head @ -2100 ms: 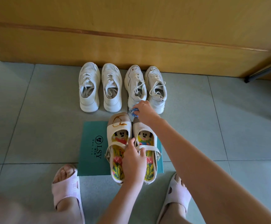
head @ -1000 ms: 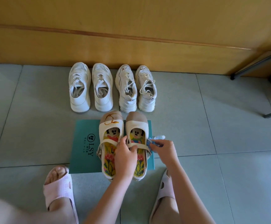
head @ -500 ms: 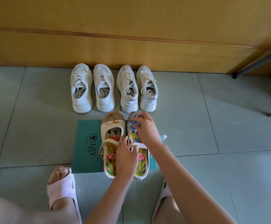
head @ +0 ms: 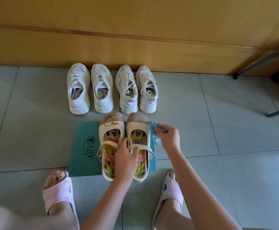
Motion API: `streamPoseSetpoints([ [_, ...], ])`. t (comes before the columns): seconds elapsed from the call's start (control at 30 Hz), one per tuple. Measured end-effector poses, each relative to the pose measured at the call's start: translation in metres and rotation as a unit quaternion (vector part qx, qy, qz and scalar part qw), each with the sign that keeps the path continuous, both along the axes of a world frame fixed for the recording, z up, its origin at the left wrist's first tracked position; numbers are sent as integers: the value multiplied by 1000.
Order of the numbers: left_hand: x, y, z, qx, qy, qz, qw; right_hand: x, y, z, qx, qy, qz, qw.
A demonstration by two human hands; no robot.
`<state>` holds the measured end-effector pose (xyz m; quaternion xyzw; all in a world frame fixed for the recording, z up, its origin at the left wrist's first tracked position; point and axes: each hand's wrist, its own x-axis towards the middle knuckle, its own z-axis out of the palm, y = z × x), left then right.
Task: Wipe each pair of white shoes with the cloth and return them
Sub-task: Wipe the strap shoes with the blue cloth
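The left hand [head: 126, 157] is curled over the inner edges of a pair of cream strap shoes with bright cartoon insoles [head: 112, 130], thumb and fingers pinching the two straps together so both shoes are held side by side. The right hand [head: 169, 138] is apart from it, just off the outer side of the right-hand shoe, fingers bunched round a small crumpled blue-and-white cloth [head: 156, 130] that touches or nearly touches the shoe's edge; I cannot tell which.

Under both hands and the shoes lies a flat teal card box lid with dark lettering [head: 84, 146]. Just below the cloth hand a small clear object shows at the lid's edge, too small to name.

Beyond the fingertips, two pairs of white lace-up sneakers stand in a row, the smoother pair [head: 79, 90] past the left hand and the chunkier-soled pair [head: 136, 90] more toward the right, toes against a yellow wooden panel [head: 135, 47]. Nearer than the wrists, pale pink slide slippers [head: 59, 195] are on the person's feet on the grey tiled floor [head: 218, 130].

This looks like the wiping step on the strap pair, at the outer side. Next the cloth needs to run along that side and the toe while the left hand steadies the pair, before the pair is returned.
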<state>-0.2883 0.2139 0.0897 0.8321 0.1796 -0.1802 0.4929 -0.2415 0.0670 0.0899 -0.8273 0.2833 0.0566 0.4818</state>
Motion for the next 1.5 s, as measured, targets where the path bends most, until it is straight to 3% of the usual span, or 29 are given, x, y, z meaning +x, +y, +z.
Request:
streamPoseSetpoints([
  [0.1, -4, 1, 1, 18, 12, -25, 999, 11, 9, 6, 12, -26, -32, 999],
  [0.47, -17, 2, 2, 55, 9, -49, 997, -54, 19, -2, 22, 49, 5, 999],
  [0.6, -19, 5, 4, 50, 8, -53, 997, -68, 11, 7, 26, 3, -77, 997],
  [0.83, -29, 10, 11, 131, 36, -110, 985, -79, 34, 4, 39, 39, -66, 996],
  [1.1, -37, 11, 13, 61, 39, -63, 995, -117, 41, 25, 51, 92, -44, 994],
  [1.4, -41, 13, 14, 21, 24, -37, 999, -134, 28, 64, 58, 166, 124, 977],
  [1.5, -42, 16, 13, 11, 24, -35, 999, -130, 26, 52, 50, 124, 38, 990],
])
